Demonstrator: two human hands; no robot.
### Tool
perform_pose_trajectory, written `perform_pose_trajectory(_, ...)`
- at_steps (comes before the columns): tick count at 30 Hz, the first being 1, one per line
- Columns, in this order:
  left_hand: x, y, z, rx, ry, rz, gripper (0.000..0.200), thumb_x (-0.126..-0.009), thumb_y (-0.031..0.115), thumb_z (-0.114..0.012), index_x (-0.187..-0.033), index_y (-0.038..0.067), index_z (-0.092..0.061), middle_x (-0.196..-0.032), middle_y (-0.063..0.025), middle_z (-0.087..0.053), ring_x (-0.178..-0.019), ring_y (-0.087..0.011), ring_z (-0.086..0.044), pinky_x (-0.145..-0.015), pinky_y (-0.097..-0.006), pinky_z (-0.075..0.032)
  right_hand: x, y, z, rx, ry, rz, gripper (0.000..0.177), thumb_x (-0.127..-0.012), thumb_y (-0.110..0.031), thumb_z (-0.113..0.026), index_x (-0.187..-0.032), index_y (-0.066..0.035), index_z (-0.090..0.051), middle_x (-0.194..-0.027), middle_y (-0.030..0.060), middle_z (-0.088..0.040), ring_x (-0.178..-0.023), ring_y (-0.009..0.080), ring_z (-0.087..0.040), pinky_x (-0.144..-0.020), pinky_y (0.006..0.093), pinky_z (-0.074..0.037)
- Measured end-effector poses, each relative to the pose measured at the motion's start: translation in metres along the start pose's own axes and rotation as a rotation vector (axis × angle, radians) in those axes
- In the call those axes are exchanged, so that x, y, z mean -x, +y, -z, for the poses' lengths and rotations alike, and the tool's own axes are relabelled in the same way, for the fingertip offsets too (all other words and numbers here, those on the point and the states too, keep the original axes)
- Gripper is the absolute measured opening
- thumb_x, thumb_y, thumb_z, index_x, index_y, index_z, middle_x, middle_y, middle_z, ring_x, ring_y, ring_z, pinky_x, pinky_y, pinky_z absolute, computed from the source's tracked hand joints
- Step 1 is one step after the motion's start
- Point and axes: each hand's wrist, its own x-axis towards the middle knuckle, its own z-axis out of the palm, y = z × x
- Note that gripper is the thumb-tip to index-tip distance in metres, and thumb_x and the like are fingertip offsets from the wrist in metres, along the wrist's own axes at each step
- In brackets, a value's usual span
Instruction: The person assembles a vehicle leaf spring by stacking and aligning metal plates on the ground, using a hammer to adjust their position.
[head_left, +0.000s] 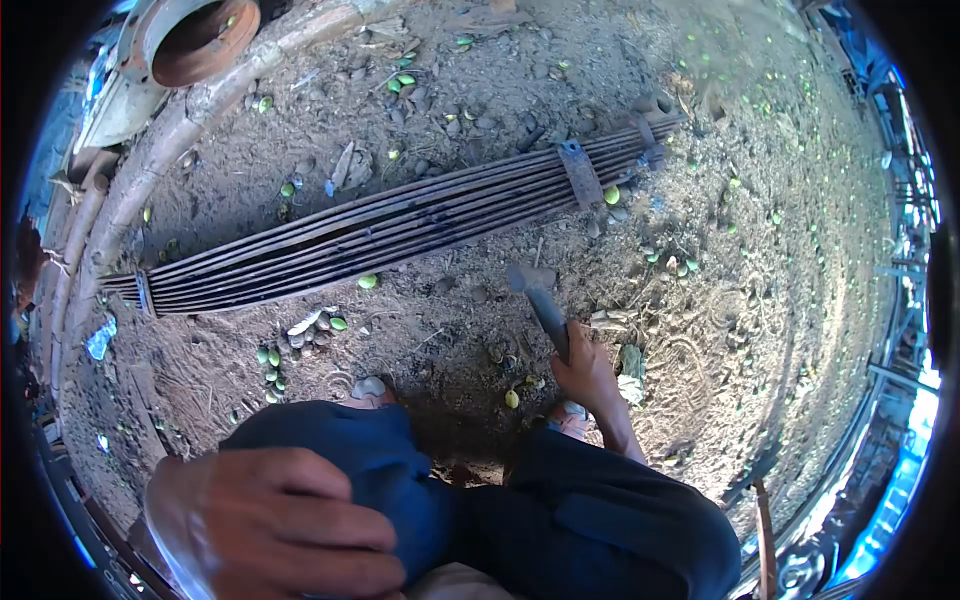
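Note:
In the head view my right hand [588,372] is wrapped round the handle of a hammer [545,315], whose head points up and away from me over the dirt. My left hand [290,525] is large and close to the camera, above my left knee. Its fingers are curled, and their inner side is hidden. Beyond my feet lies a rusty leaf spring [400,225], a long stack of metal strips slanting up to the right. A metal clamp [580,175] goes round its right part, and a narrower band [146,293] binds the left end.
Small green fruits [271,365] and brown nuts are scattered over the dirt ground. A wooden pole [150,165] runs along the left, beside a rusty round metal part [205,50]. An upright stick [765,540] stands at lower right. A blue scrap [101,338] lies at left.

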Motion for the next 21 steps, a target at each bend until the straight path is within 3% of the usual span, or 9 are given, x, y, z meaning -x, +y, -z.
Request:
perform_pose_trajectory(1,0.003,-0.001,-0.003,0.0,0.013,-0.002,0.025,-0.069,0.007,-0.077,-0.094,0.004,-0.073,-0.097,-0.0121,-0.071,-0.093,-0.0265,-0.068,-0.082,-0.0405,-0.05,0.0,-0.005,-0.004,0.067,-0.029,-0.014,0.042,-0.083,-0.012,-0.065,-0.117,0.0,-0.045,-0.083,0.0294,-0.066,-0.081,0.051,-0.066,-0.073,0.058,-0.052)
perform_pose_trajectory(3,0.009,-0.001,-0.012,-0.113,0.061,-0.026,0.017,-0.058,0.011,-0.076,-0.074,0.005,-0.071,-0.087,-0.0107,-0.071,-0.093,-0.0268,-0.068,-0.077,-0.0427,-0.05,0.003,-0.009,-0.015,0.14,-0.054,-0.033,0.041,-0.082,-0.012,-0.067,-0.115,-0.001,-0.046,-0.083,0.0261,-0.066,-0.084,0.0487,-0.067,-0.073,0.0553,-0.053)
perform_pose_trajectory(5,0.016,-0.001,-0.009,-0.088,0.067,-0.026,0.019,-0.057,0.012,-0.076,-0.074,0.004,-0.071,-0.087,-0.0102,-0.071,-0.093,-0.0269,-0.068,-0.074,-0.0428,-0.051,0.005,-0.011,-0.027,0.251,-0.094,-0.006,0.04,-0.082,-0.011,-0.066,-0.115,-0.002,-0.046,-0.088,0.0277,-0.067,-0.084,0.0492,-0.067,-0.075,0.0565,-0.054)
perform_pose_trajectory(6,0.018,-0.001,-0.007,-0.066,0.068,-0.017,0.021,-0.057,0.013,-0.076,-0.075,0.004,-0.07,-0.088,-0.0097,-0.071,-0.093,-0.027,-0.068,-0.072,-0.043,-0.051,0.005,-0.016,-0.029,0.262,-0.173,-0.114,0.043,-0.082,-0.011,-0.066,-0.12,-0.002,-0.046,-0.094,0.0299,-0.066,-0.091,0.0496,-0.067,-0.081,0.0561,-0.054)
perform_pose_trajectory(10,0.025,-0.004,-0.001,-0.045,0.043,-0.014,0.022,-0.056,0.015,-0.077,-0.074,0.004,-0.07,-0.088,-0.0098,-0.071,-0.093,-0.0271,-0.067,-0.07,-0.0428,-0.052,0.007,-0.016,-0.03,0.234,-0.174,-0.021,0.043,-0.081,-0.008,-0.063,-0.119,0.004,-0.046,-0.083,0.0334,-0.066,-0.081,0.0516,-0.068,-0.077,0.0584,-0.056)
perform_pose_trajectory(13,0.023,-0.008,-0.001,-0.022,0.019,-0.032,0.021,-0.057,0.014,-0.076,-0.074,0.004,-0.069,-0.088,-0.0102,-0.071,-0.094,-0.0275,-0.067,-0.072,-0.043,-0.052,0.006,-0.011,-0.032,0.157,-0.238,-0.12,0.053,-0.083,-0.018,-0.068,-0.128,0.0,-0.047,-0.091,0.03,-0.068,-0.089,0.0495,-0.068,-0.081,0.0556,-0.054)
perform_pose_trajectory(21,0.007,-0.011,-0.001,0.009,-0.002,-0.021,0.019,-0.065,0.018,-0.074,-0.077,0.003,-0.071,-0.091,-0.0121,-0.072,-0.094,-0.0287,-0.069,-0.076,-0.0436,-0.05,0.018,0.003,-0.043,-0.023,-0.234,-0.131,0.042,-0.086,-0.028,-0.07,-0.112,0.0,-0.052,-0.085,0.0287,-0.067,-0.084,0.0485,-0.068,-0.077,0.0538,-0.052)
